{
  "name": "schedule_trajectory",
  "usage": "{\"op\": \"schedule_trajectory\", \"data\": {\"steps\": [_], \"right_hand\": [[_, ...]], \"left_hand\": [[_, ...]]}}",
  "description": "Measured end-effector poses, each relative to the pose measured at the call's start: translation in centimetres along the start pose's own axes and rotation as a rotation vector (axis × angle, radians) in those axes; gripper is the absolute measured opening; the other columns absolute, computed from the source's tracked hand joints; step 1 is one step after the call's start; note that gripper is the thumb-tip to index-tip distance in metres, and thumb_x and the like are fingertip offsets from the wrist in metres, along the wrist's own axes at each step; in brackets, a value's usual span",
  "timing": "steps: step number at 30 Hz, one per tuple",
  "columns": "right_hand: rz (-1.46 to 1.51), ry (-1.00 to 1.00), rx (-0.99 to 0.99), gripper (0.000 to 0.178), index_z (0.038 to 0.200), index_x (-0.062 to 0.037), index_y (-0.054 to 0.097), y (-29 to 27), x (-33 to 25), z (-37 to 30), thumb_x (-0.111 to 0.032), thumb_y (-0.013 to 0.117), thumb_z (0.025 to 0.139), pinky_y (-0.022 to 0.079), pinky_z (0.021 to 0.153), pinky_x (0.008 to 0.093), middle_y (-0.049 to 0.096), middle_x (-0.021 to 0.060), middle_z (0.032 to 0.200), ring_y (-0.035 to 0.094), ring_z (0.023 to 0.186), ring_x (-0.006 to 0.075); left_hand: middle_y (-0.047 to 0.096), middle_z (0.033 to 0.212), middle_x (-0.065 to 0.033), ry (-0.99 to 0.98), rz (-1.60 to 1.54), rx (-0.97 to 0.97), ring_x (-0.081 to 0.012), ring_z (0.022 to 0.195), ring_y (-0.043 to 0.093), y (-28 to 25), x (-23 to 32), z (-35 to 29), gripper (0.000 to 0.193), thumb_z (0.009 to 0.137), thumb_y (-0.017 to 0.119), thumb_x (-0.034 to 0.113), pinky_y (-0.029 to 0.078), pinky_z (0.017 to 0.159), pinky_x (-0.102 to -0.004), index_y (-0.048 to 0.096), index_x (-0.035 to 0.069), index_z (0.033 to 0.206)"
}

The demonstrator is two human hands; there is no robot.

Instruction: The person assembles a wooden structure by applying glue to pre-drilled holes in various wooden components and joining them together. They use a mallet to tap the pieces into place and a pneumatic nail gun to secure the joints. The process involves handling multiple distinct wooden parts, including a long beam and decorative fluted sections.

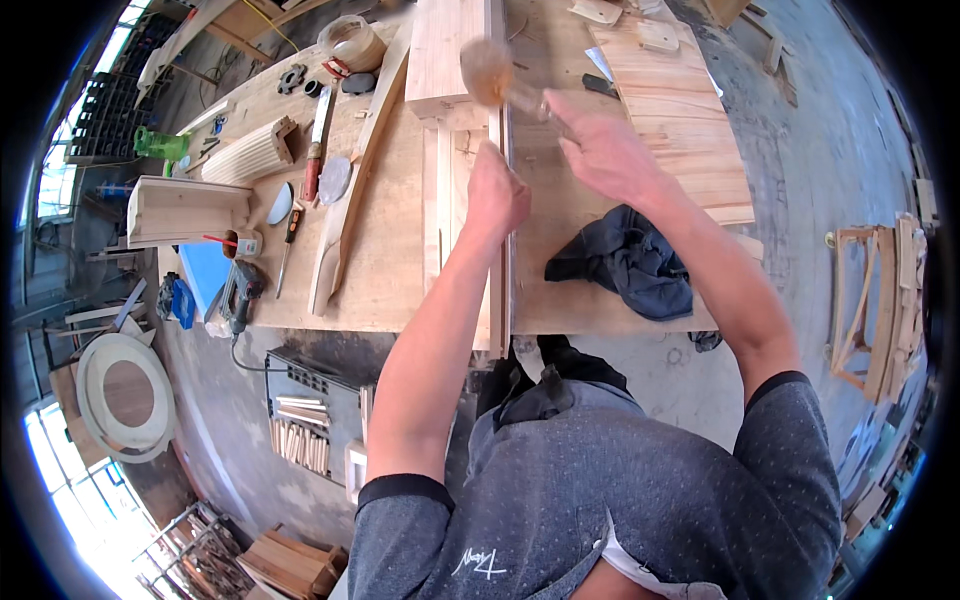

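My right hand point(612, 152) is closed round the handle of a mallet point(487, 72), whose rounded brownish head is smeared by motion. That head hangs over the right edge of a long pale wooden workpiece point(450, 60) with a thick block at its far part. Below and slightly right of the mallet head, my left hand point(497, 198) makes a fist against the workpiece's narrower grooved part. A thin, pale upright shape shows just above the fist; what the fingers grip cannot be made out.
On the workbench point(390, 270), left, lie a curved wooden piece point(345, 220), a screwdriver point(289, 240), a red-handled tool point(314, 165), a power tool point(243, 292) and a fluted block point(250, 152). At right are a dark cloth point(630, 262) and a wooden panel point(670, 120).
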State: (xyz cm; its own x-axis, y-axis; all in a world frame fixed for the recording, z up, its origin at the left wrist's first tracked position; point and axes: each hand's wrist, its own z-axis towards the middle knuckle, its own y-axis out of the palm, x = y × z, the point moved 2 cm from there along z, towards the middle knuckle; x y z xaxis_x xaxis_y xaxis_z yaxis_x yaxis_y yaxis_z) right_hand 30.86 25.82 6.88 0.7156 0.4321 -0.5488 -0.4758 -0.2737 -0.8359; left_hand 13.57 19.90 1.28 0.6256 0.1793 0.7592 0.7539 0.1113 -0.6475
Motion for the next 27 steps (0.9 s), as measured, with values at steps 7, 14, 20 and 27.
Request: {"op": "schedule_trajectory", "data": {"steps": [7,14,20,27], "right_hand": [[0.044,-0.06,0.165,0.062,0.153,-0.0075,0.041,0.0,0.6,-0.1,-0.015,0.056,0.093,0.049,0.095,0.05,0.066,0.0302,0.115,0.062,0.108,0.047],[-0.127,-0.292,0.181,0.06,0.15,-0.004,0.044,1.8,2.9,1.0,-0.016,0.058,0.093,0.049,0.096,0.0485,0.066,0.0275,0.12,0.063,0.11,0.0446],[0.038,-0.1,0.067,0.034,0.128,-0.0081,0.058,0.3,-0.3,-3.4,-0.021,0.063,0.097,0.057,0.085,0.0458,0.073,0.0148,0.105,0.071,0.092,0.0359],[0.228,-0.021,-0.005,0.052,0.14,-0.0045,0.052,0.3,-3.1,-16.3,-0.018,0.068,0.092,0.054,0.086,0.0394,0.068,0.0215,0.115,0.07,0.1,0.0357]], "left_hand": [[0.062,0.094,-0.0373,0.022,0.045,0.017,-0.0541,0.095,0.061,0.6,-0.3,0.6,0.016,0.086,0.051,0.003,0.048,0.082,-0.055,0.049,-0.008,0.098],[0.064,0.096,-0.0372,0.092,0.143,0.014,-0.0522,0.095,0.063,1.2,-3.0,0.9,0.026,0.087,0.057,0.012,0.051,0.085,-0.0531,0.054,-0.009,0.102],[0.068,0.098,-0.0332,-0.052,0.145,-0.139,-0.0473,0.097,0.067,-1.2,-3.2,-3.9,0.049,0.089,0.063,0.036,0.054,0.086,-0.0491,0.058,-0.01,0.107],[0.072,0.095,-0.0265,-0.056,0.097,-0.222,-0.0393,0.094,0.071,-3.0,-4.5,-8.3,0.058,0.085,0.067,0.049,0.056,0.087,-0.0436,0.069,-0.008,0.099]]}}
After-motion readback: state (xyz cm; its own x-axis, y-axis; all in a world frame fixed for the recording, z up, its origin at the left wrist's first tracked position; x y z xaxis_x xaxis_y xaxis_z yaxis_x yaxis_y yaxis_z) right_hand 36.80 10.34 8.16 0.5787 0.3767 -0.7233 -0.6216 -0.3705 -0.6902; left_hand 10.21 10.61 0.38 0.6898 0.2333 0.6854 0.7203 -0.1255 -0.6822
